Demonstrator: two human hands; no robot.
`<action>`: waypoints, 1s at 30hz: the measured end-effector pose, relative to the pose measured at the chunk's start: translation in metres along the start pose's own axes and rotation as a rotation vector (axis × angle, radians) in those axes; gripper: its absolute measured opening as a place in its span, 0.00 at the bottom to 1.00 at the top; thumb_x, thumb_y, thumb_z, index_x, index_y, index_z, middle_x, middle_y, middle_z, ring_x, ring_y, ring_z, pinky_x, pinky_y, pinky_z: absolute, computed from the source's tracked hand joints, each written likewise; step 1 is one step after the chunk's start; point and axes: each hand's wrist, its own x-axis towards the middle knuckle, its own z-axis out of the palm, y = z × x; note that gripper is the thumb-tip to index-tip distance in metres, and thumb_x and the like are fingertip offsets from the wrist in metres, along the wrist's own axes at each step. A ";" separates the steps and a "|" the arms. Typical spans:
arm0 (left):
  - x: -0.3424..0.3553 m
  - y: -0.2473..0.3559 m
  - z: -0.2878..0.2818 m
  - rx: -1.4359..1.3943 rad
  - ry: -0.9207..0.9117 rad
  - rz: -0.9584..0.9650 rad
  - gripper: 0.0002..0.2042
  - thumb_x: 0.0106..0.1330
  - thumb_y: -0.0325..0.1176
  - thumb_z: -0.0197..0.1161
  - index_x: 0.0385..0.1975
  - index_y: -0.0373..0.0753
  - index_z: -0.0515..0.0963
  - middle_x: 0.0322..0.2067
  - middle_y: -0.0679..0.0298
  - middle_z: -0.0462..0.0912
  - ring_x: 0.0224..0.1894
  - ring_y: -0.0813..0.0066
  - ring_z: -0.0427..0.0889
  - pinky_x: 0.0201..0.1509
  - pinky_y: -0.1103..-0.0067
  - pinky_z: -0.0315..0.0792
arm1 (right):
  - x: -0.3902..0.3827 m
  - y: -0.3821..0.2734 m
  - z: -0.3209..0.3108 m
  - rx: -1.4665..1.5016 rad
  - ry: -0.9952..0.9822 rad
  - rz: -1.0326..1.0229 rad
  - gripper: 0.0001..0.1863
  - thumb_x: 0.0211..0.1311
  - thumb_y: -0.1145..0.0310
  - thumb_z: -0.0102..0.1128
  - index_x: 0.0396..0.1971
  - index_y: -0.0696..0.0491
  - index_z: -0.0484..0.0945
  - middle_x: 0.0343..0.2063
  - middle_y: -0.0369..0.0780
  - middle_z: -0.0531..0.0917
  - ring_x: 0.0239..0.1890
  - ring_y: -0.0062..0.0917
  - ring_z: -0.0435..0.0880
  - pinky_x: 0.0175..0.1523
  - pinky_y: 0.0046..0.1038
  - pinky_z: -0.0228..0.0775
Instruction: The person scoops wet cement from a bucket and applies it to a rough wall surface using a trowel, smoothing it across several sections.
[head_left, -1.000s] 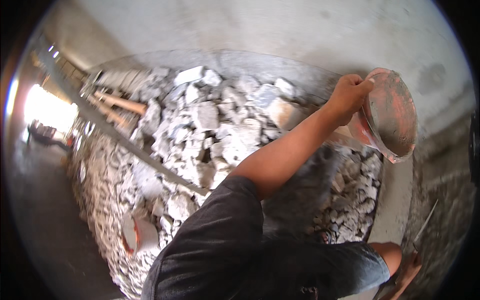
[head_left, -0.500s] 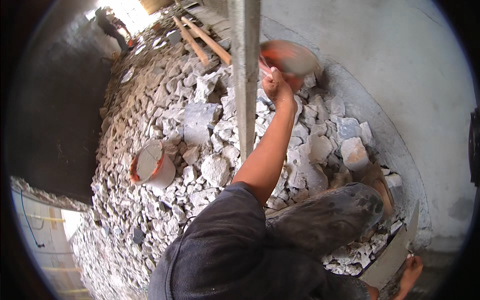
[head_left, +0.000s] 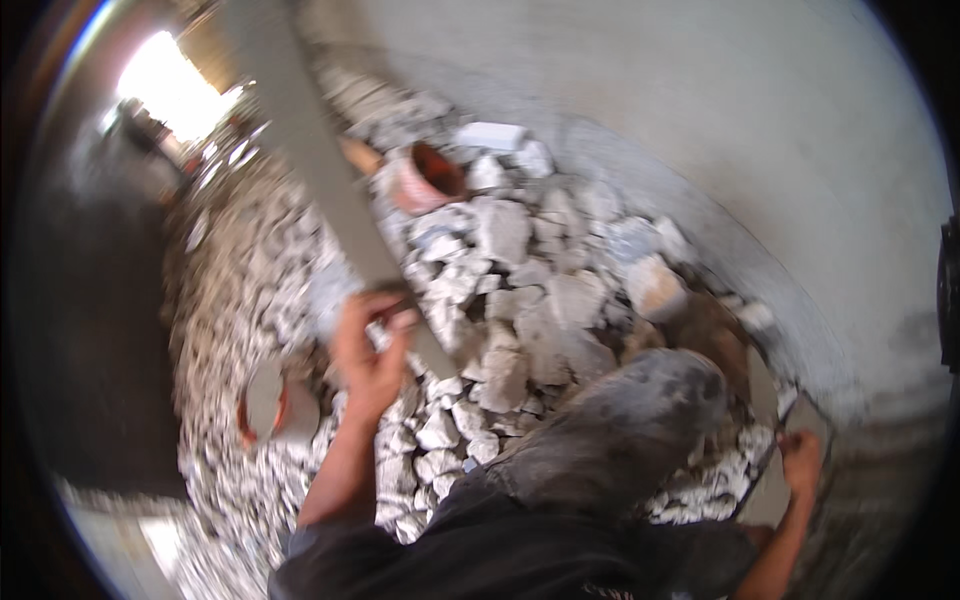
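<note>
My left hand (head_left: 370, 345) is raised over the rubble. Blurred, it has its thumb and fingers curled at the edge of a long grey bar (head_left: 325, 180), which slants down to the stones. At the far right, my right hand (head_left: 800, 462) is closed on the edge of a flat grey plate (head_left: 768, 495), held low beside my leg. Ahead, an orange bucket (head_left: 405, 185) leans on the stones with its mouth turned to the right. Another bucket (head_left: 298, 412), pale with an orange rim, stands tilted at left and holds a grey mass.
Broken stones (head_left: 500, 230) cover the ground in an uneven heap. A pale grey wall (head_left: 680, 90) curves along the right, a dark panel (head_left: 95, 300) along the left. My bent knee (head_left: 640, 400) juts over the stones. Bright light enters at the far left.
My left hand has let go of the orange bucket and come back to the grey bar. The bar now slants instead of standing upright in view. The view has shifted; my right hand still holds the plate.
</note>
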 end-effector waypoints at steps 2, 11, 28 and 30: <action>-0.017 -0.026 -0.022 -0.057 0.045 -0.261 0.16 0.75 0.29 0.62 0.59 0.33 0.73 0.48 0.62 0.78 0.50 0.74 0.76 0.58 0.77 0.70 | -0.005 0.046 0.019 -0.158 0.035 0.058 0.15 0.56 0.62 0.74 0.28 0.58 0.81 0.30 0.54 0.82 0.36 0.53 0.81 0.43 0.50 0.71; 0.032 0.061 0.180 -0.104 -0.053 0.038 0.26 0.70 0.37 0.68 0.63 0.31 0.70 0.55 0.51 0.76 0.57 0.60 0.75 0.60 0.65 0.72 | 0.040 -0.034 -0.021 -0.075 -0.295 0.200 0.23 0.63 0.52 0.67 0.43 0.58 0.87 0.42 0.51 0.89 0.47 0.46 0.89 0.52 0.45 0.80; 0.037 0.180 0.295 -0.588 -0.699 -0.008 0.28 0.69 0.40 0.69 0.64 0.33 0.71 0.55 0.52 0.77 0.56 0.58 0.77 0.60 0.63 0.74 | 0.028 -0.036 -0.001 -0.041 -0.277 0.171 0.20 0.58 0.58 0.62 0.45 0.56 0.87 0.44 0.52 0.88 0.50 0.47 0.88 0.52 0.47 0.80; 0.037 0.189 0.298 -0.617 -0.734 -0.007 0.28 0.69 0.40 0.69 0.64 0.33 0.71 0.55 0.52 0.77 0.56 0.58 0.77 0.60 0.62 0.74 | 0.030 -0.037 -0.006 -0.065 -0.300 0.182 0.19 0.58 0.59 0.62 0.43 0.56 0.87 0.43 0.51 0.89 0.49 0.46 0.88 0.51 0.46 0.81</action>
